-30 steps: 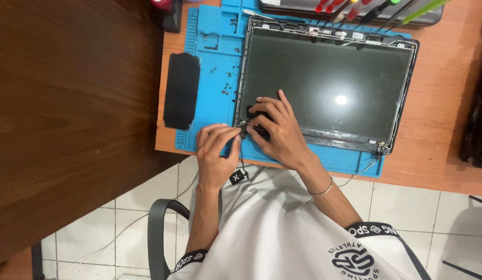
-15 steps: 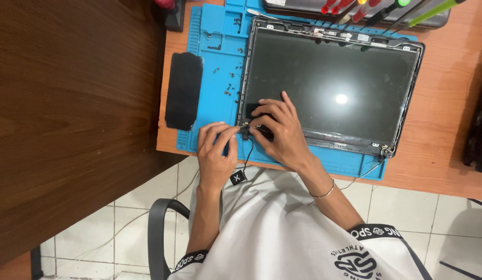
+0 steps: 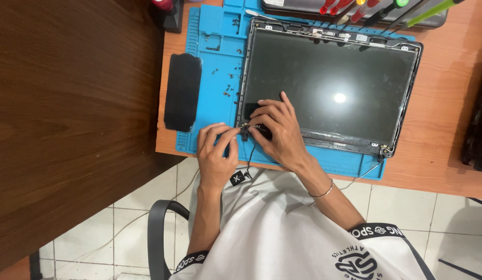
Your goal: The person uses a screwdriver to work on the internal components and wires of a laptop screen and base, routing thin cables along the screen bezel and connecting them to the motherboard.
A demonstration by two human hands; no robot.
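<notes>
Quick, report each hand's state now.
Left hand: fingers pinched on the small hinge part.
Right hand: fingers curled, pressing the laptop screen corner.

Dark wooden surface (image 3: 64, 114) filling left of frame; orange-brown desk (image 3: 448, 129) upper right; white tiled floor (image 3: 407, 207) below.

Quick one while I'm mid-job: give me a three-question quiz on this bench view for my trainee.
1. True or false: both hands work at the near left corner of the laptop screen panel.
2. What lies scattered on the blue mat, left of the panel? A) coins B) small screws C) batteries
3. Fill in: the flat black oblong piece lies at the mat's ____ edge.

Key:
1. True: the left hand and right hand meet at that corner, by the hinge.
2. B, small screws.
3. Left.
</notes>
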